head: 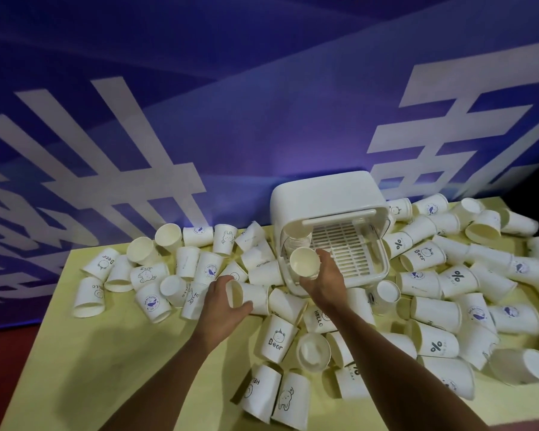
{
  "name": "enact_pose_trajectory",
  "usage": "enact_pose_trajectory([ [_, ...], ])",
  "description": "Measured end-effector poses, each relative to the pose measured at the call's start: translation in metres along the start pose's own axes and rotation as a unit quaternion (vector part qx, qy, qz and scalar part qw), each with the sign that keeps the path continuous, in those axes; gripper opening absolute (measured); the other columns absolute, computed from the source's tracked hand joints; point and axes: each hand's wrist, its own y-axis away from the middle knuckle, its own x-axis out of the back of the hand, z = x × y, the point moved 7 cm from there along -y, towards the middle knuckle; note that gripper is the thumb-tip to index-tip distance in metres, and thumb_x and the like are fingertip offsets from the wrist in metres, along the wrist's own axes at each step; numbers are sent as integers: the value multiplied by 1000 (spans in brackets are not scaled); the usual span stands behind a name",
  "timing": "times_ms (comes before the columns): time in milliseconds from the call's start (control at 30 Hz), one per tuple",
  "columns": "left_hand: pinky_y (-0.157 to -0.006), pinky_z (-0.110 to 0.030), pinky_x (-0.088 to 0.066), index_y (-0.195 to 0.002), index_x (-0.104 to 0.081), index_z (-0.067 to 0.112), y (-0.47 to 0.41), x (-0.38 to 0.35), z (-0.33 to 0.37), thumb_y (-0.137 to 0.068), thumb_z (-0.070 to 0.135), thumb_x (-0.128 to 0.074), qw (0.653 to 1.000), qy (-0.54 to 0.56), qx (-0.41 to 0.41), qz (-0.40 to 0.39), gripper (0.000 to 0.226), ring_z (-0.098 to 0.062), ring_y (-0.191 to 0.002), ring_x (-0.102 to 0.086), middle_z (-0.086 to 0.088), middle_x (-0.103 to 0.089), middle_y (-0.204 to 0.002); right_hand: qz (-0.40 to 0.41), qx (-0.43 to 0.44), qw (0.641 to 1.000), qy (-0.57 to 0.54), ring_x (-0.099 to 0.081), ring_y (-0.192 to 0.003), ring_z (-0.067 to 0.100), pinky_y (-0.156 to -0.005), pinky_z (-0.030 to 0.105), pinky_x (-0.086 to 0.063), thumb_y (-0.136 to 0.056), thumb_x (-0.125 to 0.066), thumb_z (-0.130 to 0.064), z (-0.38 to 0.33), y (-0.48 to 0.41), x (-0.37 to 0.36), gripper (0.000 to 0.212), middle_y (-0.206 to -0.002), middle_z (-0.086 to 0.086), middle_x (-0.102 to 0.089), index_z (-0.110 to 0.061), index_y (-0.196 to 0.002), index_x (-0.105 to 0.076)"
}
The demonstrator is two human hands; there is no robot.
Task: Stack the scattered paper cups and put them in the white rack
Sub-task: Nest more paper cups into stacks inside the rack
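Observation:
Several white paper cups (276, 342) lie scattered over a pale yellow table (112, 353). The white rack (330, 194) stands at the back centre, its front open onto a slatted tray (349, 244). A stack of cups (296, 231) stands in the rack's left corner. My right hand (324, 278) holds one cup (304, 262) at the rack's front edge, its mouth facing me. My left hand (223, 303) grips a cup lying on its side (249, 297), just left of the rack.
A blue wall with large white characters (467, 119) rises right behind the table. Cups pile thickly to the right of the rack (448, 275) and to its left (168, 269). The table's near left part holds no cups.

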Motion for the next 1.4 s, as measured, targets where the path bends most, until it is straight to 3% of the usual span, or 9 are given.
enact_pose_trajectory([
  [233, -97, -26, -37, -134, -42, 27, 0, -6, 6, -75, 38, -78, 1000, -10, -12, -11, 70, -11, -117, -44, 7, -45, -126, -38, -6, 999, 28, -55, -116, 23, -100, 43, -47, -73, -83, -28, 1, -3, -6, 79, -129, 1, -57, -18, -140, -43],
  [500, -99, -25, -35, -134, -43, 27, 3, 0, 2, -75, 36, -78, 1000, -10, -9, -5, 69, -11, -119, -43, 7, -46, -128, -57, 14, 990, 129, -54, -115, 24, -98, 39, -46, -73, -83, -37, -1, -6, -15, 80, -129, 4, -55, -13, -139, -45],
  [667, -98, -24, -34, -134, -43, 27, 5, 1, -1, -75, 37, -77, 1000, -14, -4, -4, 69, -11, -120, -42, 6, -46, -127, -31, 5, 989, 147, -58, -111, 25, -94, 38, -48, -74, -82, -36, -2, -10, -16, 74, -123, 4, -57, -12, -135, -47],
  [900, -100, -25, -35, -136, -41, 26, 6, 4, 3, -76, 35, -78, 1000, -9, -5, -4, 72, -12, -121, -42, 7, -45, -131, -30, -14, 991, 129, -54, -118, 27, -100, 40, -45, -74, -83, -38, 3, -12, -14, 81, -133, 6, -55, -10, -140, -45],
  [1100, -98, -28, -38, -137, -41, 24, 0, 1, 19, -76, 39, -79, 1000, 24, 6, -6, 74, -13, -119, -44, 6, -47, -132, 26, 112, 990, 79, -54, -115, 23, -98, 35, -44, -80, -73, -26, -13, 11, 1, 54, -125, 3, -60, -13, -130, -56],
  [1200, -94, -29, -40, -136, -41, 24, -5, -5, 31, -76, 40, -80, 997, 61, 37, -3, 73, -14, -116, -46, 4, -49, -132, -13, 203, 977, 71, -57, -115, 23, -100, 36, -47, -76, -78, -24, -26, 33, -8, 58, -127, 5, -63, -12, -130, -59],
  [1267, -95, -29, -41, -135, -42, 24, -6, -12, 40, -77, 38, -80, 996, 75, 45, -18, 71, -16, -118, -48, 2, -50, -132, -39, 247, 966, 71, -58, -114, 20, -100, 35, -47, -76, -81, -35, -33, 46, -15, 65, -128, 6, -63, -9, -132, -59],
  [1333, -94, -28, -40, -134, -43, 25, -3, -21, 49, -77, 38, -79, 996, 62, 36, -49, 69, -17, -120, -48, 1, -51, -132, -56, 246, 965, 70, -55, -120, 16, -104, 28, -41, -78, -80, -47, -38, 52, -20, 72, -134, 3, -61, -12, -136, -57],
  [1400, -92, -27, -41, -134, -42, 26, -1, -28, 54, -78, 39, -77, 995, 60, 29, -76, 67, -16, -118, -49, 2, -51, -130, -57, 235, 969, 60, -53, -124, 16, -107, 27, -40, -79, -80, -46, -41, 54, -20, 70, -136, 2, -60, -14, -137, -57],
])
